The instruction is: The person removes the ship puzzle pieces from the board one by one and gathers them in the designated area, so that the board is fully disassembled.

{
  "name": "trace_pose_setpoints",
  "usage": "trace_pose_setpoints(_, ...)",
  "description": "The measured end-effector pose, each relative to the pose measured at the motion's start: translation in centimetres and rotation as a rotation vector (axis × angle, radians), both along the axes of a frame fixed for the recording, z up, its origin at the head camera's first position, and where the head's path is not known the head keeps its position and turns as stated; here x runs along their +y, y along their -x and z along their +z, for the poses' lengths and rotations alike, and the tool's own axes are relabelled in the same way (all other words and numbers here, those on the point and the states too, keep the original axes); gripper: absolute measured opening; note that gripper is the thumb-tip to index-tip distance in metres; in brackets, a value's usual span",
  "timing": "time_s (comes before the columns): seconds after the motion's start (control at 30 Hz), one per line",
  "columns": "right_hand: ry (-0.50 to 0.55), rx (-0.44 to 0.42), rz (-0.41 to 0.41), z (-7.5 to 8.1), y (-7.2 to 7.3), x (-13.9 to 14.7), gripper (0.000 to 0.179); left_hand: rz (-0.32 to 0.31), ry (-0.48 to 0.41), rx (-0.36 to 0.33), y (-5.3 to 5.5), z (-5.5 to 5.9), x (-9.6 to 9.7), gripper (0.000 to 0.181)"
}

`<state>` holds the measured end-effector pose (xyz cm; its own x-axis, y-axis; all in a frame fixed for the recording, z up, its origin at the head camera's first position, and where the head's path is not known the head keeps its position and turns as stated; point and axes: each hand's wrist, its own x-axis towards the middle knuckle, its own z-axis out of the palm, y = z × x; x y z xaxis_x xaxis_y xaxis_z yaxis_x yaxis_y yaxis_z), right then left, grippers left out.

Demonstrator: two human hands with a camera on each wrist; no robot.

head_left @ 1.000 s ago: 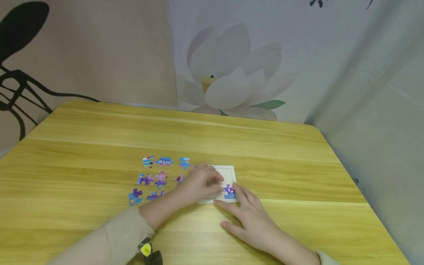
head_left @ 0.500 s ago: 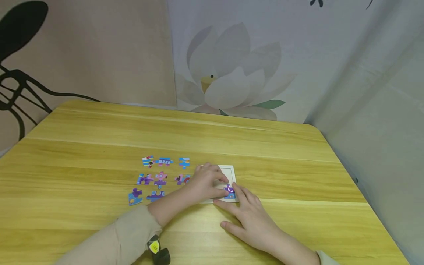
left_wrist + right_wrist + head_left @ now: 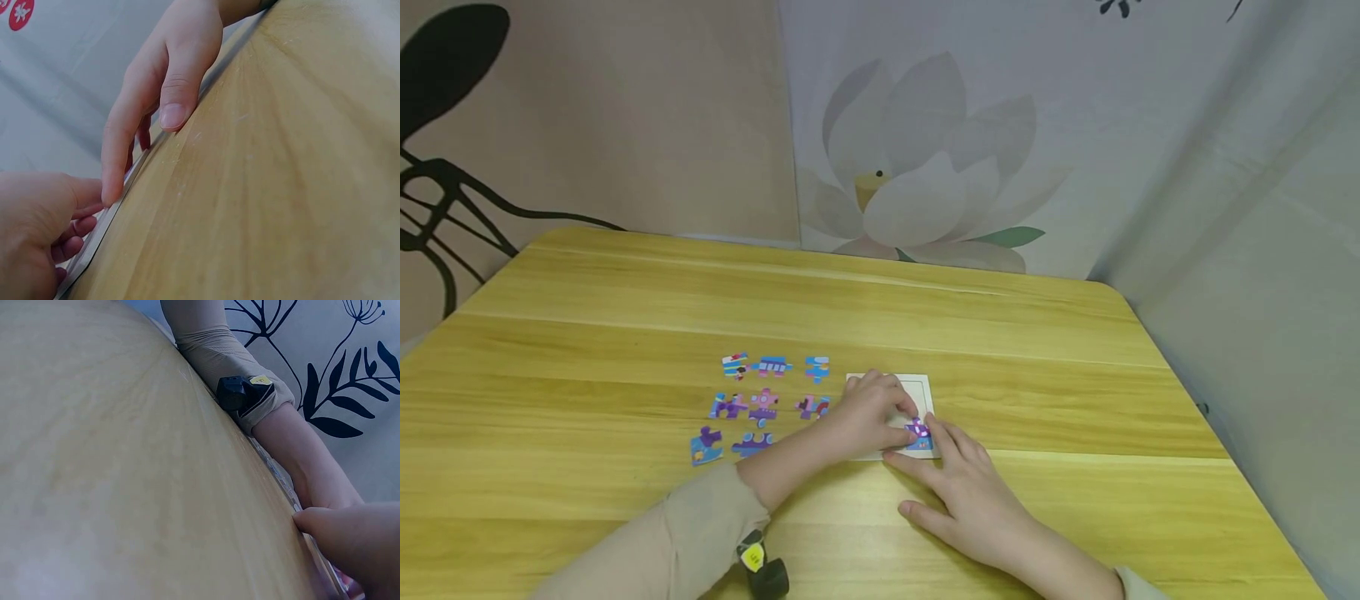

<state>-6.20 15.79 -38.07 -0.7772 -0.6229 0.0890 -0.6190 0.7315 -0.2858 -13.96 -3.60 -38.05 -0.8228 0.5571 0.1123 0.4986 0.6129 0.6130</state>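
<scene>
A square white puzzle board (image 3: 919,390) with a raised border lies flat on the table. In its near right corner sits a purple-and-blue puzzle piece (image 3: 921,440). My left hand (image 3: 868,414) reaches over the board, covering much of it, and pinches this piece between thumb and index finger. My right hand (image 3: 970,496) rests at the board's right and near edges, fingers spread and fairly straight. In the left wrist view, the right hand (image 3: 156,87) touches the board's edge (image 3: 103,228) beside my left hand (image 3: 31,225); the piece is hidden there.
Several loose pieces lie left of the board in rough rows, among them a train-like piece (image 3: 772,366), a pink-and-purple piece (image 3: 764,406) and a corner piece (image 3: 706,447). The wooden table (image 3: 1037,358) ends at a curtain (image 3: 955,167) behind.
My left hand has shifted slightly right, bringing its thumb and index finger onto the corner piece, and uncovering more of a loose piece behind it. My right hand has stayed in place.
</scene>
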Motion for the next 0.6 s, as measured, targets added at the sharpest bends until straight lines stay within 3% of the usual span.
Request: trace_pose_setpoints(0.6, 0.008, 0.009, 0.01, -0.16, 0.0, 0.03, 0.048, -0.006, -0.086, -0.007, 0.07, -0.34, -0.12, 0.016)
